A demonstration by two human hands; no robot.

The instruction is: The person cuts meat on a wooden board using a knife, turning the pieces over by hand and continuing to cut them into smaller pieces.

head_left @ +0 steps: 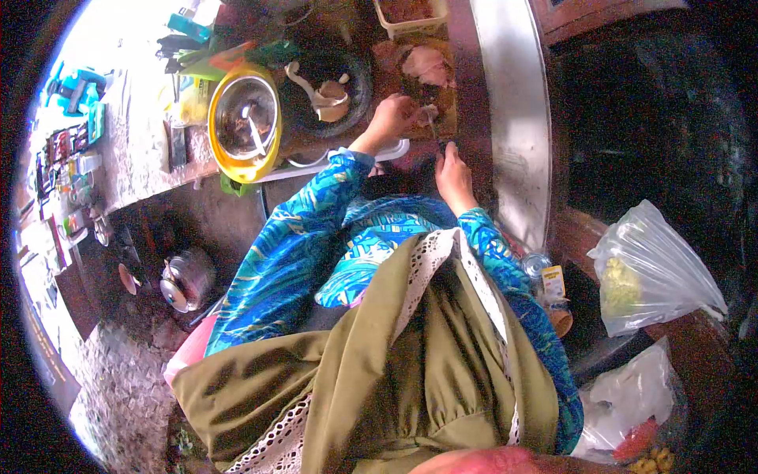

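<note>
My left hand point(392, 118) presses down on a small piece of pale raw meat at the near edge of a dark wooden cutting board point(387, 57). A bigger pinkish lump of meat point(428, 65) lies further back on the board. My right hand point(455, 175) is closed around the dark handle of a knife point(437, 130), whose blade points at the piece under my left fingers. Blue patterned sleeves and an olive cloth with lace trim cover my arms and lap.
A dark stone mortar with a pestle point(328, 93) stands left of the board, beside a yellow pot with a glass lid point(245, 118). A beige tub point(410, 14) sits behind the board. A metal strip point(513, 118) runs along the right. Plastic bags point(655, 272) lie right, a kettle point(185, 280) below left.
</note>
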